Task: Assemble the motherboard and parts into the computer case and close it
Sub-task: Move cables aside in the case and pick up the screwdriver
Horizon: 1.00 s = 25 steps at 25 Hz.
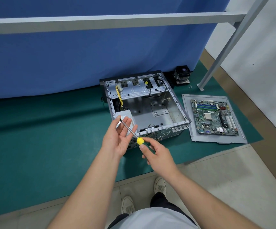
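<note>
Head view only. Computer case (148, 103) lying open-side-up on green mat (51, 129), near the blue curtain (84, 55). Long axis runs from drive-bay end at the curtain toward the near edge, skewed slightly right. Interior mostly bare metal; power supply (124, 115) in near-left corner, yellow cable bundle (119, 96) running up the left side toward the drive cage.

Motherboard (214, 117) flat on grey side panel (190, 116), just right of the case, not touching it. Board long axis roughly parallel to the case, RAM slots at far end, port edge at near end, CPU socket facing up. Cooler with fan (182, 74) upright beyond the case's far-right corner, a few small screws (190, 86) just beside it.

Screwdriver (130, 130) held in the air over the near-left corner of the case. Long axis diagonal: yellow handle low-right, tip up-left. Right hand (157, 154) curled, thumb and fingers pinching the handle. Left hand (119, 138) palm up, fingers straight and slightly apart, shaft lying across fingertips, tip near the index finger.

Metal frame post (219, 58) at right, shoes (160, 185) on tiled floor below.
</note>
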Available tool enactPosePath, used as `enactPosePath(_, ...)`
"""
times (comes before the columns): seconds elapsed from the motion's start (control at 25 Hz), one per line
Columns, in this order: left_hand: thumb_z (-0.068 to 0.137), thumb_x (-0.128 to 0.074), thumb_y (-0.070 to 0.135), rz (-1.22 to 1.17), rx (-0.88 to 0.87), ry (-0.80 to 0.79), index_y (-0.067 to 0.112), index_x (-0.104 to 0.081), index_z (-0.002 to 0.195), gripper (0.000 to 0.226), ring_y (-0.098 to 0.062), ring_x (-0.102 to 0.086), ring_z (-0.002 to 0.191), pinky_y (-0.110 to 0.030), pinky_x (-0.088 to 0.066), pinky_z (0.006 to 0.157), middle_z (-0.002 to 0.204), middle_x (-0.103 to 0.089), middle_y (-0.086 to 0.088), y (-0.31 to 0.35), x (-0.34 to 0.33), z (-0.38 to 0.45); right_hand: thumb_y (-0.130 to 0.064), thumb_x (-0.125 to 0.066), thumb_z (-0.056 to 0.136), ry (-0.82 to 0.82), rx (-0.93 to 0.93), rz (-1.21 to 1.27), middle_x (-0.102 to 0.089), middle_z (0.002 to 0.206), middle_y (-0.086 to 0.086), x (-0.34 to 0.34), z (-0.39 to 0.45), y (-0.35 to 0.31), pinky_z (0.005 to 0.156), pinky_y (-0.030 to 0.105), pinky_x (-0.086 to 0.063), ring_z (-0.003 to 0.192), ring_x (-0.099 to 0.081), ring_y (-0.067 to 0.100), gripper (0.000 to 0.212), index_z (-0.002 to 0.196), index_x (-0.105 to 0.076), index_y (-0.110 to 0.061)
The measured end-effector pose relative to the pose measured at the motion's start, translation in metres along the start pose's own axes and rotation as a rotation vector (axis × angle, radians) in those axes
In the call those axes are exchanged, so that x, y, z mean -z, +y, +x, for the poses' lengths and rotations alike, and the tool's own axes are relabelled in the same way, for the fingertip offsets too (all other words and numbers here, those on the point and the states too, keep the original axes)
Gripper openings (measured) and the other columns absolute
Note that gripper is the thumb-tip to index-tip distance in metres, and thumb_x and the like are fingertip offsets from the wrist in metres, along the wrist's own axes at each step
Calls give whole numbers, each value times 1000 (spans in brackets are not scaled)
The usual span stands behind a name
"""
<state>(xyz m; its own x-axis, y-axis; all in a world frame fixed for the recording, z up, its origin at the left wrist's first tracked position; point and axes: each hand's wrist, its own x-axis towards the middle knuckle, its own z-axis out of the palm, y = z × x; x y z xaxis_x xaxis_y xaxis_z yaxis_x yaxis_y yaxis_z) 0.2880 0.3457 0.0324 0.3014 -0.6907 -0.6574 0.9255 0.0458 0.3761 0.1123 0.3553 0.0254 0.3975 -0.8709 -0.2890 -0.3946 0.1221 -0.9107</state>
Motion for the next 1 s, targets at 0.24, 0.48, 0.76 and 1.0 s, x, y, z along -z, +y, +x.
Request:
enactPosePath(0.24,97,-68,16,138,38,55,7,-69,107,14,-21,-77,93,-48,-64,72,105,-78,-14,-7,26,3,-34,-53,106,-157,-285,157,-62,72,-2,-26,-9,21,49,24,-42,56,-55,10,19,109,-62,-17)
enactPosePath(0.48,99,-66,15,271,59,162,5,-67,112,17,-19,-77,92,-47,-64,74,101,-79,-13,-25,70,0,-33,-44,110,-277,-528,252,-61,75,0,-46,-37,39,57,26,-49,66,-59,12,27,111,-61,-12)
enactPosePath(0.76,97,-67,13,350,132,209,5,-68,110,15,-19,-78,90,-46,-64,73,100,-79,-12,-36,89,8,-31,-44,110,-268,-686,366,-58,74,5,-56,-47,42,57,29,-45,63,-57,15,23,109,-57,-11)
enactPosePath(1.0,99,-64,9,389,142,201,6,-67,107,9,-19,-78,86,-45,-65,67,98,-79,-11,-32,77,18,-32,-46,109,-217,-667,378,-60,71,1,-56,-39,44,55,26,-45,63,-56,15,24,108,-58,-13)
